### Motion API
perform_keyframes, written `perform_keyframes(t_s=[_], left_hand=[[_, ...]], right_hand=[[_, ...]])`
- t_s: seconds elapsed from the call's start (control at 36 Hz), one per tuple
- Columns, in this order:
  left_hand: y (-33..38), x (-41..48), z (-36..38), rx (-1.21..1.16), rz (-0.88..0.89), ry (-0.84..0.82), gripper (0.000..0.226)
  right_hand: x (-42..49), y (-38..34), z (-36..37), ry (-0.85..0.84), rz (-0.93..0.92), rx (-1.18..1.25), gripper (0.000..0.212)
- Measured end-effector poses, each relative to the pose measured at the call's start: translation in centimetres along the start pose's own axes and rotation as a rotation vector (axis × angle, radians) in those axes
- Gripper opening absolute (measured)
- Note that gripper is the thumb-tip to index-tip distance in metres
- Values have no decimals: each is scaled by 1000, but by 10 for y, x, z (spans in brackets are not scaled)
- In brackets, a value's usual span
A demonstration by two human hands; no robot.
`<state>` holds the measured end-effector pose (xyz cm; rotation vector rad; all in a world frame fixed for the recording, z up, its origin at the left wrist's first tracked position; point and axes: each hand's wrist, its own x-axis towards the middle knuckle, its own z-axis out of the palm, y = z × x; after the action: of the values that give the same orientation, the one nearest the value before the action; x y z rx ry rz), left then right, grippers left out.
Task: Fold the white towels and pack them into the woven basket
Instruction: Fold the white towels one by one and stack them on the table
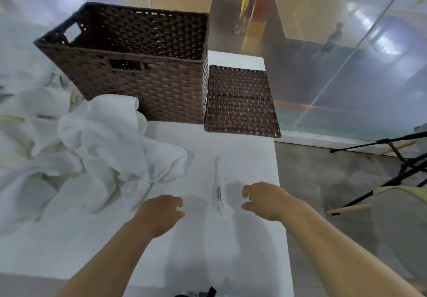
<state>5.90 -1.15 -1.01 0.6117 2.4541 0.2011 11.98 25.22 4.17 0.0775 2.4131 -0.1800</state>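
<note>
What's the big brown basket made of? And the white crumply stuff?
The dark brown woven basket looks like wicker or plastic rattan, I can't tell which: flat matte strips criss-cross over its walls. The crumpled white towels look like soft, matte cloth: they slump in floppy folds.

Bright, diffuse light is washing out the white towels (111,130); the glass wall (369,65) is glaring; frame edges are bending and blurring.

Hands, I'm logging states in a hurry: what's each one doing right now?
Left hand: open, fingers loosely curled, holding nothing.
Right hand: open, fingers loosely curled, holding nothing.
</note>
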Motion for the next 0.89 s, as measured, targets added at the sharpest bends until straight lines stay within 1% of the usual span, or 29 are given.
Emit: perform_keyframes(t_s=[0.11, 0.25, 0.36, 0.44, 0.53, 0.69, 0.75, 0.81, 0.89], left_hand=[[-24, -23, -3, -6, -64, 24, 35], [-64, -38, -17, -42, -114, 82, 33], [-105, -38, -35, -57, -157, 188, 30], [-139, -32, -52, -72, -161, 272, 27], [-174, -21, -69, -57, -152, 310, 31], [-223, 6, -92, -124, -174, 333, 52], [-231, 15, -95, -150, -178, 325, 57], [-236, 24, -97, -182, -179, 329, 55], [-241, 37, -98, -221, -197, 324, 45]], right_hand=[[6, -23, -4, 7, -54, -26, 40], [22, -58, -12, 26, -88, 2, 33], [43, -93, -22, 39, -84, -25, 37], [61, -122, -30, 99, -68, -3, 38], [82, -152, -36, 163, -42, 48, 40], [125, -204, -40, 219, 5, 238, 63], [137, -219, -40, 232, 21, 334, 66], [147, -232, -39, 250, 50, 423, 58], [156, -243, -40, 306, 103, 511, 32]])
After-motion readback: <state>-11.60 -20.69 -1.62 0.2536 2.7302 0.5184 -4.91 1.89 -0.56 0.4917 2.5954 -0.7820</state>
